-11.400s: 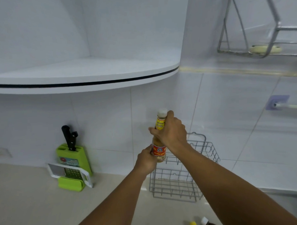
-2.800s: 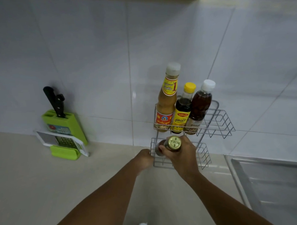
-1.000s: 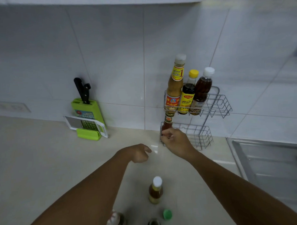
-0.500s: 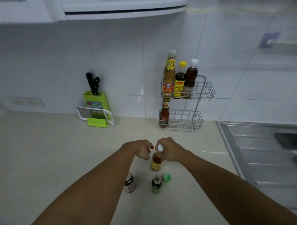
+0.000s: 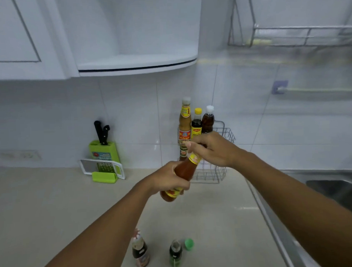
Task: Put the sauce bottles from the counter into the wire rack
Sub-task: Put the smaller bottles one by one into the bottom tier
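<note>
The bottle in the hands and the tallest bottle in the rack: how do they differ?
The held bottle is tilted, reddish-orange, gripped by the left hand and right hand. The tallest bottle stands upright in the wire rack, light brown, untouched. Both have yellow neck labels.

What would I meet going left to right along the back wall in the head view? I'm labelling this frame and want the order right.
Green knife block → grater → tall light-brown bottle → yellow-capped bottle → white-capped bottle → wire rack → sink.
</note>
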The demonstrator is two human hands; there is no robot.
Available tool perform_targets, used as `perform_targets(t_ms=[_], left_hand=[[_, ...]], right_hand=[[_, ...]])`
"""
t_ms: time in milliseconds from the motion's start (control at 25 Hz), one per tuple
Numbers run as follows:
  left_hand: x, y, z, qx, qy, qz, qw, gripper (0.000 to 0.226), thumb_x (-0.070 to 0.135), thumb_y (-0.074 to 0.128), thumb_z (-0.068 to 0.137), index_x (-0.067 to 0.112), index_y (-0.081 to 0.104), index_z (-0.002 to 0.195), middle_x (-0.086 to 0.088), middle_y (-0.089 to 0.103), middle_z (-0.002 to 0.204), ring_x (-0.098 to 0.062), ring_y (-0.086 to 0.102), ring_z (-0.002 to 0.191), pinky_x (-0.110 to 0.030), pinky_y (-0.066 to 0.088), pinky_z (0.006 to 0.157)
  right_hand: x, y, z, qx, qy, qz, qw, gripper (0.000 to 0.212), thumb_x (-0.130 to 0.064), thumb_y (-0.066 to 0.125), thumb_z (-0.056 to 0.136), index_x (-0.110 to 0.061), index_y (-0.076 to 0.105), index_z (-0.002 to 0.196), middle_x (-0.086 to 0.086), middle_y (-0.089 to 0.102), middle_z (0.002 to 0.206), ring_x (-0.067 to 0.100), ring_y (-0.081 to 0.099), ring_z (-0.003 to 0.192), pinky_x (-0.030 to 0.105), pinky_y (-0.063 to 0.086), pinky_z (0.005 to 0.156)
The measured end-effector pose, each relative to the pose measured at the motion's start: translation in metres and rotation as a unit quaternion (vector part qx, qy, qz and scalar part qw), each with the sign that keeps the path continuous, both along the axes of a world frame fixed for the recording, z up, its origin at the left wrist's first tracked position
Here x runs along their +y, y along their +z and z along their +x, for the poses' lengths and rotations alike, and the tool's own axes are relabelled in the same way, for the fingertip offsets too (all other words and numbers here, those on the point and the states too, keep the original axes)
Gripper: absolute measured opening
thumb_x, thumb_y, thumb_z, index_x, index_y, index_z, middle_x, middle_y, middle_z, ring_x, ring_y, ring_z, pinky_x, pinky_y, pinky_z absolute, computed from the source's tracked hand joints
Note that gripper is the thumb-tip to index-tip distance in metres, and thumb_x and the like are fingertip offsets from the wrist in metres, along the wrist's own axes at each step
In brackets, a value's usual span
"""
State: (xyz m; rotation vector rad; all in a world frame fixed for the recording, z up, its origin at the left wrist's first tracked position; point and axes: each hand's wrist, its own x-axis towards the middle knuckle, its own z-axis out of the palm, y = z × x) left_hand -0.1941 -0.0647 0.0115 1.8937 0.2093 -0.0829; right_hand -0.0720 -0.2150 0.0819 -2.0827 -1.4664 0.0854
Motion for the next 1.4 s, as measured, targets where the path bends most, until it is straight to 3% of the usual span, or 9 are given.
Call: perform_targets(t_ms=[200, 320, 400, 520, 640, 800, 920, 1120, 1400], left_hand=[[-0.015, 0.021, 0.019, -0.003, 0.042, 0.089, 0.995, 0.033, 0.016, 0.076, 0.062, 0.018, 0.063, 0.093, -0.004, 0.068, 0.081, -0.026, 0.068, 0.067, -0.040, 0.058, 0.072], [-0.027, 0.030, 0.031, -0.061, 0.176, 0.484, 0.855, 0.055, 0.041, 0.075, 0.068, 0.033, 0.054, 0.119, 0.001, 0.072, 0.102, -0.026, 0.071, 0.091, -0.037, 0.056, 0.078], [-0.032, 0.033, 0.037, -0.087, 0.187, 0.554, 0.807, 0.057, 0.042, 0.073, 0.073, 0.032, 0.051, 0.124, 0.001, 0.071, 0.106, -0.027, 0.071, 0.093, -0.036, 0.055, 0.077], [-0.021, 0.044, 0.041, -0.019, 0.094, 0.257, 0.962, 0.046, 0.030, 0.077, 0.062, 0.028, 0.062, 0.106, 0.001, 0.071, 0.089, -0.021, 0.071, 0.074, -0.041, 0.062, 0.072], [-0.012, 0.047, 0.044, 0.051, -0.039, -0.004, 0.998, 0.034, 0.007, 0.079, 0.066, 0.013, 0.062, 0.095, -0.008, 0.066, 0.079, -0.022, 0.066, 0.064, -0.040, 0.059, 0.067], [-0.023, 0.035, 0.064, -0.036, 0.079, 0.250, 0.964, 0.053, 0.029, 0.079, 0.061, 0.031, 0.060, 0.110, 0.003, 0.069, 0.096, -0.019, 0.070, 0.079, -0.042, 0.062, 0.074], [-0.034, 0.023, 0.075, -0.101, 0.173, 0.492, 0.847, 0.059, 0.037, 0.076, 0.072, 0.035, 0.049, 0.124, 0.003, 0.070, 0.110, -0.026, 0.070, 0.097, -0.040, 0.056, 0.081], [-0.027, 0.032, 0.090, -0.078, 0.109, 0.114, 0.984, 0.039, 0.019, 0.082, 0.066, 0.030, 0.062, 0.097, 0.008, 0.069, 0.088, -0.010, 0.067, 0.081, -0.028, 0.053, 0.072], [0.011, -0.015, 0.113, 0.082, 0.003, 0.119, 0.989, 0.094, 0.010, 0.080, 0.066, 0.031, 0.023, 0.138, -0.005, 0.059, 0.120, -0.022, 0.066, 0.101, -0.041, 0.060, 0.082]], right_hand=[[-0.001, 0.009, 0.016, -0.053, -0.089, -0.016, 0.994, 0.026, -0.023, 0.036, 0.104, -0.019, 0.061, 0.107, -0.006, 0.063, 0.083, 0.022, 0.063, 0.078, 0.037, 0.050, 0.070], [0.003, 0.006, 0.027, 0.199, -0.231, -0.008, 0.952, 0.028, -0.023, 0.039, 0.101, -0.010, 0.057, 0.084, 0.005, 0.053, 0.065, 0.019, 0.048, 0.048, 0.027, 0.037, 0.047], [0.001, 0.011, 0.028, 0.358, -0.271, -0.017, 0.894, 0.033, -0.029, 0.038, 0.102, -0.013, 0.046, 0.074, 0.002, 0.036, 0.054, 0.014, 0.028, 0.037, 0.020, 0.023, 0.042], [-0.004, 0.020, 0.035, 0.232, -0.210, -0.016, 0.950, 0.035, -0.036, 0.041, 0.102, -0.011, 0.058, 0.084, 0.002, 0.055, 0.064, 0.019, 0.048, 0.048, 0.030, 0.039, 0.047], [-0.010, 0.022, 0.037, 0.060, -0.102, 0.041, 0.992, 0.024, -0.022, 0.044, 0.103, -0.022, 0.065, 0.092, 0.003, 0.069, 0.088, 0.024, 0.066, 0.081, 0.041, 0.053, 0.071], [-0.001, 0.012, 0.050, 0.067, -0.209, -0.009, 0.976, 0.029, -0.020, 0.035, 0.104, -0.011, 0.061, 0.094, 0.010, 0.062, 0.080, 0.027, 0.059, 0.065, 0.038, 0.048, 0.058], [0.002, 0.006, 0.058, 0.351, -0.310, -0.008, 0.884, 0.026, -0.024, 0.038, 0.101, -0.011, 0.047, 0.080, 0.004, 0.036, 0.060, 0.016, 0.030, 0.047, 0.025, 0.028, 0.046], [-0.001, -0.011, 0.061, 0.467, -0.134, 0.086, 0.870, 0.029, -0.042, 0.070, 0.094, -0.014, 0.065, 0.101, 0.004, 0.058, 0.062, 0.016, 0.047, 0.044, 0.030, 0.050, 0.048], [0.005, -0.066, 0.095, 0.322, -0.166, 0.086, 0.928, 0.013, -0.032, 0.080, 0.088, -0.023, 0.079, 0.096, 0.005, 0.080, 0.091, 0.034, 0.074, 0.060, 0.042, 0.066, 0.065]])
